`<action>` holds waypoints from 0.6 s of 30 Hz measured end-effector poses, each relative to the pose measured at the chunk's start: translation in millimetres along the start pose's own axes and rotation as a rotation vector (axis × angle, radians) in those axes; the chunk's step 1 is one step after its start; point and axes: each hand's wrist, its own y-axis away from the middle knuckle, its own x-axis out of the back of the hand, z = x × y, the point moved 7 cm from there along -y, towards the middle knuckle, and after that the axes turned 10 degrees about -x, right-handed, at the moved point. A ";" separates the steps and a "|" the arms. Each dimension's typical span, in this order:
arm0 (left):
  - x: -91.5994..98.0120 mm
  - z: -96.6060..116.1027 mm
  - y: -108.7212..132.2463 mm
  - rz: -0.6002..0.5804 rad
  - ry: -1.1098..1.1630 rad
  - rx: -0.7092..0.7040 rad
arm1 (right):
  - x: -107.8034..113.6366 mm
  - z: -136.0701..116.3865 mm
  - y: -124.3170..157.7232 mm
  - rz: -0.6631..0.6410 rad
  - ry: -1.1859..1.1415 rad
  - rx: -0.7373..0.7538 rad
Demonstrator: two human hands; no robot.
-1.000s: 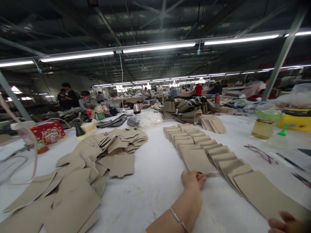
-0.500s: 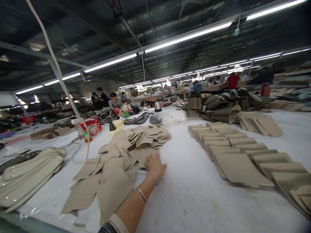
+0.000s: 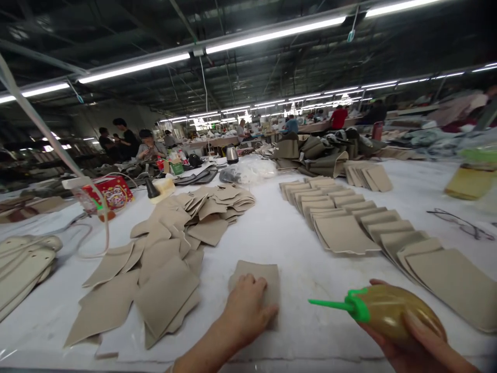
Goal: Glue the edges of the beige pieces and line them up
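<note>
My left hand [image 3: 250, 308] rests on a beige piece [image 3: 258, 270] on the white table, its fingers bent over the piece and the thumb spread to the right. At the lower right, my right hand [image 3: 407, 331] is wrapped round a squeeze bottle [image 3: 399, 311] of amber liquid. The bottle lies on its side in the air, its green nozzle pointing left toward the beige piece. Left of my left hand lies a loose heap of beige pieces [image 3: 166, 282]. Overlapping rows of beige pieces [image 3: 341, 233] stretch along the right.
Eyeglasses [image 3: 462, 224] and a container of yellowish liquid [image 3: 469, 181] sit at the right. A red box [image 3: 112, 192], a cable and pale strips [image 3: 23, 264] are at the left. Dark material [image 3: 310, 150] and a kettle [image 3: 232, 154] stand farther back, with people beyond.
My left hand has moved nearer, away from the heap, with a beige piece now under it. My right hand has come into view holding the bottle. The view has turned right.
</note>
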 end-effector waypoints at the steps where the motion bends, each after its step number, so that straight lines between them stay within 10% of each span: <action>1: -2.0 2.4 -1.9 0.001 -0.039 0.031 | -7.3 -1.3 4.4 0.003 0.028 0.000; 18: -0.4 22.1 -37.4 0.020 -0.027 0.148 | -45.0 -23.4 13.0 0.050 0.393 0.219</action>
